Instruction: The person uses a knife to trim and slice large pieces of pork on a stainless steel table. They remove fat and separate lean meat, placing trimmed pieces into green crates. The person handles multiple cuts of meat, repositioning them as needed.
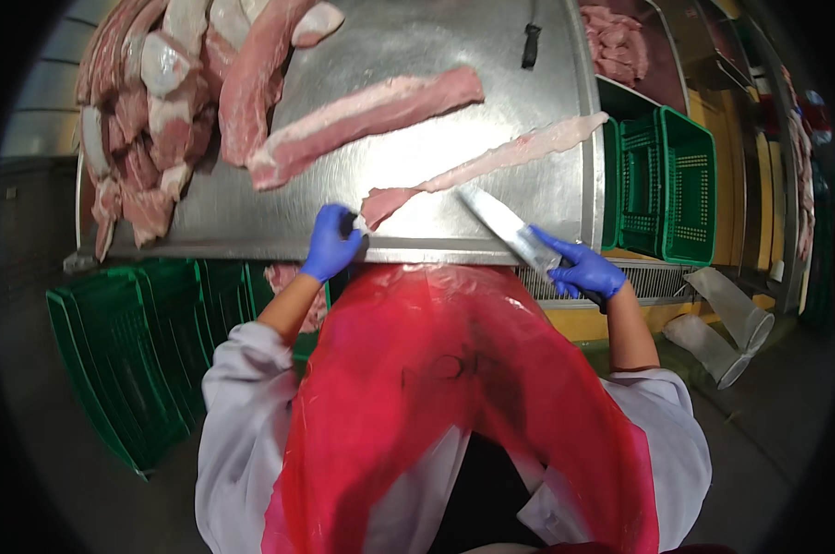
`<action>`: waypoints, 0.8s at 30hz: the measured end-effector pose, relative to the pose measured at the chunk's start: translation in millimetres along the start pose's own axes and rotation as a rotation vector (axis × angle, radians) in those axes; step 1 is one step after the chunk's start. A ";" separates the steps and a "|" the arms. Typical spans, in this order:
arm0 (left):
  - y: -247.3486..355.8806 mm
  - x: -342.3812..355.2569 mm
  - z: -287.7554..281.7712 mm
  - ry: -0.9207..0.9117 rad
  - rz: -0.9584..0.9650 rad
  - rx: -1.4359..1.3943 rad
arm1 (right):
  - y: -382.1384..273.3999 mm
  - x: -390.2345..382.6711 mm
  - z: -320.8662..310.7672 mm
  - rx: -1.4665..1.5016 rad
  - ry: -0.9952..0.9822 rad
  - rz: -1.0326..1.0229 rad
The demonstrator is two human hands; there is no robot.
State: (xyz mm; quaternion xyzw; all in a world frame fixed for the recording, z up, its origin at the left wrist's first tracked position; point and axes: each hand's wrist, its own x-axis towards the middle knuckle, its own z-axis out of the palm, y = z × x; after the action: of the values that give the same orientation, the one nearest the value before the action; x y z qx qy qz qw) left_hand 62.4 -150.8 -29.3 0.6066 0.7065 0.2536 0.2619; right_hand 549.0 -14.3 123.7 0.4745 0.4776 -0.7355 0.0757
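Observation:
My left hand (pixel 334 244), in a blue glove, is closed at the table's near edge, pinching the near end of a thin strip of meat (pixel 491 161). The strip runs away to the right across the metal table; its near end is redder, the rest pale and fatty. My right hand (pixel 587 271), also gloved in blue, grips a wide-bladed knife (pixel 498 220) with a dark handle. Its blade points up and left, the tip beside the strip's middle. Beyond the strip lies a long pink loin of meat (pixel 371 125) with a pale fat band.
Meat pieces (pixel 163 120) are heaped at the table's left. A black-handled tool (pixel 531 46) lies at the far right of the metal table (pixel 417 37). Green crates stand at right (pixel 690 185) and lower left (pixel 113 369). A metal bin (pixel 662 37) holds cut meat (pixel 613 44).

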 end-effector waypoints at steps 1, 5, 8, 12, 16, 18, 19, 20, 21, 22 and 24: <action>14.9 2.3 19.9 0.104 0.142 0.097 | 3.6 -1.8 -1.7 0.031 0.087 -0.035; 94.0 41.2 47.8 0.014 0.042 0.427 | -14.8 35.1 5.4 -0.309 0.157 -0.077; 89.2 54.3 61.7 -0.162 0.029 0.574 | -23.1 65.8 12.6 -0.516 0.054 -0.160; 121.3 47.4 69.9 -0.140 0.074 0.442 | 13.8 102.0 8.3 -0.859 0.120 -0.372; 174.2 58.3 84.5 -0.223 0.139 0.291 | -5.3 167.1 29.6 -1.047 0.202 -0.410; 189.4 76.6 67.1 -0.136 0.255 0.353 | -32.0 176.3 32.5 -1.126 0.178 -0.444; 181.5 87.9 50.9 -0.192 0.155 0.353 | -35.1 174.5 30.8 -1.141 0.187 -0.417; 129.2 97.2 55.7 -0.059 -0.171 0.318 | -38.5 167.9 28.2 -1.160 0.151 -0.378; 111.0 101.9 35.8 0.058 -0.194 0.240 | -36.1 162.3 22.6 -1.162 0.128 -0.321; 94.6 104.4 12.8 0.184 -0.210 0.161 | -31.8 159.0 17.2 -1.154 0.128 -0.339; 27.9 105.3 -42.8 0.467 -0.065 0.270 | -21.0 152.0 5.8 -1.154 0.118 -0.383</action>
State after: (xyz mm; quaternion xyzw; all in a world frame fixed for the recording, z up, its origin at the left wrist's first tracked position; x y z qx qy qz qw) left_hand 40.3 -44.5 14.4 0.5382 0.7943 0.2813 0.0166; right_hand 451.7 44.4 20.4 0.3025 0.8794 -0.3309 0.1602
